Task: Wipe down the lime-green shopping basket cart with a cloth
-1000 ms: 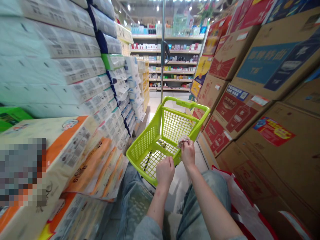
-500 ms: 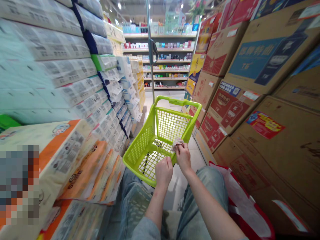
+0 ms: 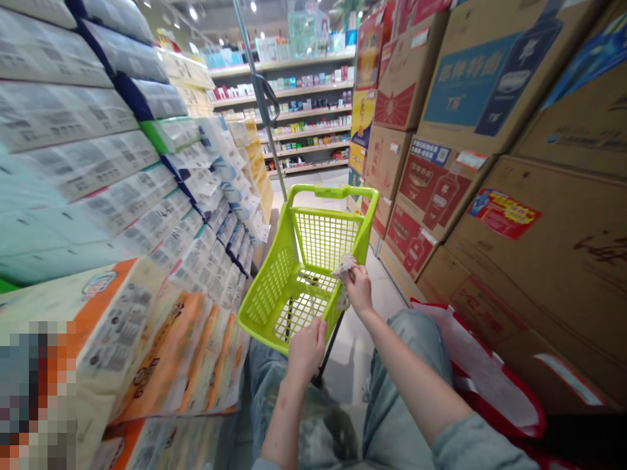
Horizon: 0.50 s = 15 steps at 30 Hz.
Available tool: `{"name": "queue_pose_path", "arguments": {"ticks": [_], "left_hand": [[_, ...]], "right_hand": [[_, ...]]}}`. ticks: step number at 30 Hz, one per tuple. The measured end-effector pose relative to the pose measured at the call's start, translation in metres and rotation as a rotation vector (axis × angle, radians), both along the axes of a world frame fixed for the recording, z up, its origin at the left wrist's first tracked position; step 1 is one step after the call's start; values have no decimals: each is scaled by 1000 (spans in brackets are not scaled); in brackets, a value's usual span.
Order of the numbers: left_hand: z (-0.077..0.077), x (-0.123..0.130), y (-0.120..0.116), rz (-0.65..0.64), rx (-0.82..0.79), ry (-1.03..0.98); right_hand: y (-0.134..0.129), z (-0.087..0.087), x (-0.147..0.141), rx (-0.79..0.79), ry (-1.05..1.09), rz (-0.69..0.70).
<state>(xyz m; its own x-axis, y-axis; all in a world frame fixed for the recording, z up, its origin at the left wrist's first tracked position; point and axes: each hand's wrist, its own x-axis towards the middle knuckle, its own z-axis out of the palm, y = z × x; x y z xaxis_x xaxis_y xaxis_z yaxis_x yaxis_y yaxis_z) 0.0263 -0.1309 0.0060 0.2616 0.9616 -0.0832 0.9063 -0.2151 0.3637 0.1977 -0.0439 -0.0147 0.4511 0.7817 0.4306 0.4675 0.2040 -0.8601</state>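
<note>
In the head view, a lime-green plastic shopping basket with perforated sides stands tilted between my knees. Inside it I see only its lattice floor. My left hand is closed at the basket's near rim, its fingers partly hidden from me. On the basket's right side, my right hand pinches a crumpled, whitish patterned cloth against the rim. Part of the cloth hangs down below the fingers.
Paper-tissue packs are stacked close on my left. Cardboard cartons rise on the right, with a red-edged white bag beside my knee. A metal pole stands beyond the basket, before stocked shelves.
The view has shifted and tilted slightly. My right hand has moved the cloth along the basket's right rim, and more of the cloth shows. My left hand stays at the near rim.
</note>
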Motion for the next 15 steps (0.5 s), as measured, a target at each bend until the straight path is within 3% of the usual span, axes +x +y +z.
{"name": "queue_pose_path", "arguments": {"ticks": [4, 11, 15], "left_hand": [[-1, 0, 5, -33, 1, -6], [-5, -3, 11, -23, 39, -3], [-6, -8, 11, -33, 65, 10]], "right_hand": [[1, -11, -5, -14, 175, -61], [-54, -45, -56, -56, 385, 20], [-41, -54, -54, -96, 432, -46]]}}
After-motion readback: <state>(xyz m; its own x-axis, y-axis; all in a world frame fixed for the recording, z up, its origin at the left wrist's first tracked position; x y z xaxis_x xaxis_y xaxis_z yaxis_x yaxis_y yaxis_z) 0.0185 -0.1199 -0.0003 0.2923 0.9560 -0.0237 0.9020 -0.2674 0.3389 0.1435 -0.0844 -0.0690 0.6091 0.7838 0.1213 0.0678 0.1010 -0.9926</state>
